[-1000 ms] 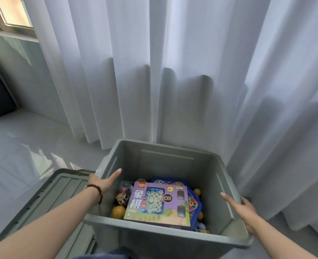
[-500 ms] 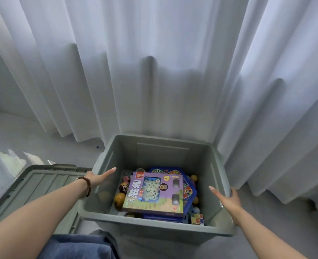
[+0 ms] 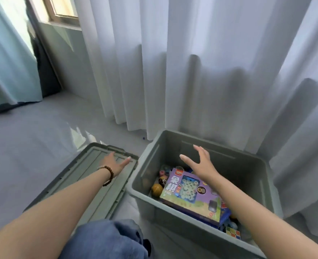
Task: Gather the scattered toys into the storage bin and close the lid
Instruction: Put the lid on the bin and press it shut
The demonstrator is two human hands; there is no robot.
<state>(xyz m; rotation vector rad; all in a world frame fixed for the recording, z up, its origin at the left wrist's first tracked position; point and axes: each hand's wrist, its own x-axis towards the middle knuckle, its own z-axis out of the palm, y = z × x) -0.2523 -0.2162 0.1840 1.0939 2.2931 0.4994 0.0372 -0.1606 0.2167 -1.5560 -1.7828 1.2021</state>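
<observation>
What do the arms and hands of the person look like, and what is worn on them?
Both forearms are bare as far as the picture shows them: no sleeves and no gloves. The left hand has a bracelet of round brown beads at its wrist. The right hand wears nothing visible: no watch, no bracelet, no ring.

Storage bin [image 3: 173,221]: uncovered, standing on the floor [image 3: 33,146] against a white curtain [image 3: 191,71]. Inside: purple game box [image 3: 188,191] on top, orange ball [image 3: 156,188] to its left, puzzle cube [image 3: 233,233] at the near right corner. Lid [image 3: 91,184]: flat on the floor, just left of the bin. Left hand [image 3: 115,162]: fingers extended over the lid's far end; contact not determinable. Right hand [image 3: 199,163]: spread, empty, above the bin interior.
</observation>
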